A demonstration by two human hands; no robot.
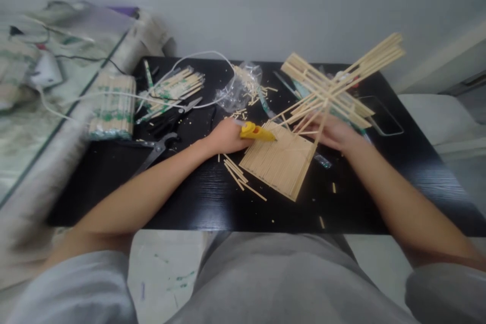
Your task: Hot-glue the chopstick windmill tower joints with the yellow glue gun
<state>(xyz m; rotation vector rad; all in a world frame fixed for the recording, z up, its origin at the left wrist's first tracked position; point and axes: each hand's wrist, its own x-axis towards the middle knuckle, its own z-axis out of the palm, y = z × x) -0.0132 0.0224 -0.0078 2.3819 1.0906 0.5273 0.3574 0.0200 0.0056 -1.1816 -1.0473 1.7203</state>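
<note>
My left hand (227, 136) is closed around a yellow glue gun (256, 132), its nozzle pointing right over a flat panel of wooden sticks (279, 159) lying on the black table (197, 202). My right hand (334, 133) grips the base of a crossed frame of long wooden sticks (334, 83), held tilted above the panel's right corner. A few loose sticks (237, 172) lie just left of the panel.
Scissors (172, 117) and pliers (154, 149) lie left of my left hand. Wrapped chopstick bundles (112, 106) and packs (174, 88) sit at the back left, with a white cable (190, 58) and a clear plastic bag (239, 86). A phone (383, 116) lies far right.
</note>
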